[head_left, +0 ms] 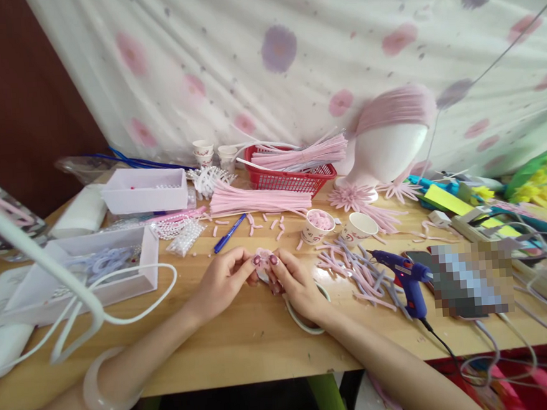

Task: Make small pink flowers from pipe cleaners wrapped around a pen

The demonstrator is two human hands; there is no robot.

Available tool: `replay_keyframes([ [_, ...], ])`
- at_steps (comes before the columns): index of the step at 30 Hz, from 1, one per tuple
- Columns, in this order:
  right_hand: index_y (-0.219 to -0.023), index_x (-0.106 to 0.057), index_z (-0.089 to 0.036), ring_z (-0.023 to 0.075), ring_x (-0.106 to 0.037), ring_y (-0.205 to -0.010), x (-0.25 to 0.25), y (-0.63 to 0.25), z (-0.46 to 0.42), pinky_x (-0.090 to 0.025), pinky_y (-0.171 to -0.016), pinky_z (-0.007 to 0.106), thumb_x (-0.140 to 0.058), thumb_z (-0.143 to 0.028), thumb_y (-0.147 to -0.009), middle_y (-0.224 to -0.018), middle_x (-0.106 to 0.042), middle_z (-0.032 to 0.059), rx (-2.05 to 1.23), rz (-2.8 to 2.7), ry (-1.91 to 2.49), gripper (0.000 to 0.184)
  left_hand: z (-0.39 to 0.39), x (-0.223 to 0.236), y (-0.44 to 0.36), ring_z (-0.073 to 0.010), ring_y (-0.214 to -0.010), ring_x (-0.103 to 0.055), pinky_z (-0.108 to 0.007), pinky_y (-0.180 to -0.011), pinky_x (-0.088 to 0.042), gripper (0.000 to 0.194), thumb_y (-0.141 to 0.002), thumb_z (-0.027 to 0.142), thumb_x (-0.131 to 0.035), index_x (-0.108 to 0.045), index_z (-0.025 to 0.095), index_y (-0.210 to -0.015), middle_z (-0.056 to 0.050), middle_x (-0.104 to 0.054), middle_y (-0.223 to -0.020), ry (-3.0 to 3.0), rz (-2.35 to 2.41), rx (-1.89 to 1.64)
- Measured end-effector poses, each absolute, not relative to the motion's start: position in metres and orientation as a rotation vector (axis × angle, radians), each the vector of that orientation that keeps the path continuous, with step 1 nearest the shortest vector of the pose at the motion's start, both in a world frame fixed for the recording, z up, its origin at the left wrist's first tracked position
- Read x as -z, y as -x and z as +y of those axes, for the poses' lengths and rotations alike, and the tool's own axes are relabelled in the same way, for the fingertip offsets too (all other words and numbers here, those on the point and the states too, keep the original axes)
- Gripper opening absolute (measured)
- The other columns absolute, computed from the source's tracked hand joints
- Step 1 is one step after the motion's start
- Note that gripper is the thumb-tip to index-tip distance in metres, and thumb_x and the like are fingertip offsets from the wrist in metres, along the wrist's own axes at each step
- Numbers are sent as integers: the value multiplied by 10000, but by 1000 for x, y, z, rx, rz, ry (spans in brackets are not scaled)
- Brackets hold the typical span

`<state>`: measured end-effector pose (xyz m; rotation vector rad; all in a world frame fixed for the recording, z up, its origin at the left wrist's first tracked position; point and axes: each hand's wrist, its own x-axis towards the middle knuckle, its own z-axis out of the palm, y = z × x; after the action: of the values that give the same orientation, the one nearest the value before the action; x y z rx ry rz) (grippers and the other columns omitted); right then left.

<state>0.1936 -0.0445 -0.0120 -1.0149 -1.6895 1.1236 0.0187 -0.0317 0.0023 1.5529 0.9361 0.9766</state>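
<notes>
My left hand (229, 278) and my right hand (299, 284) meet above the front middle of the table. Between their thumbs and fingertips they pinch a small pink pipe-cleaner piece (262, 260); the fingers cover much of it. A pale round band (324, 291) lies under my right hand, partly hidden by it. Just beyond the hands stand a paper cup of short pink pieces (305, 234) and a second paper cup (348, 232). Cut pink and grey pipe-cleaner lengths (367, 279) are scattered to the right. A blue pen (230, 233) rests beyond my left hand.
A blue glue gun (412, 279) with a cord lies at right beside a phone (466, 279). Behind are a red basket (290, 180), a bundle of pink pipe cleaners (259, 200) and a white mannequin head (386, 150). White trays (145, 204) and a white cable (170, 293) occupy the left.
</notes>
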Motion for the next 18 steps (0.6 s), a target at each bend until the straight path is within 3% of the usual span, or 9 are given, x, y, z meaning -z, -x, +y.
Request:
replay_keyframes([
  [9,-742,-467,-191,109,-445,-585,9,-191,-47,-355,-571,232,-422,-348,-988,-646,-483,-26,-962,-1853,944,295,-38,-2,-19,-124,-606,-559,-253,-616,-451,294,-910,374,-517,-523,170,-699,28,-547,-631,-1569,941,-1060],
  [18,-733,-444,-199,106,-446,-566,12,-192,-47,-362,-576,245,-386,-421,-1001,-626,-460,-39,-1214,-1658,938,353,-33,0,-21,-147,-663,-592,-274,-675,-483,350,-888,450,-552,-579,152,-707,-9,-605,-668,-1456,811,-1013],
])
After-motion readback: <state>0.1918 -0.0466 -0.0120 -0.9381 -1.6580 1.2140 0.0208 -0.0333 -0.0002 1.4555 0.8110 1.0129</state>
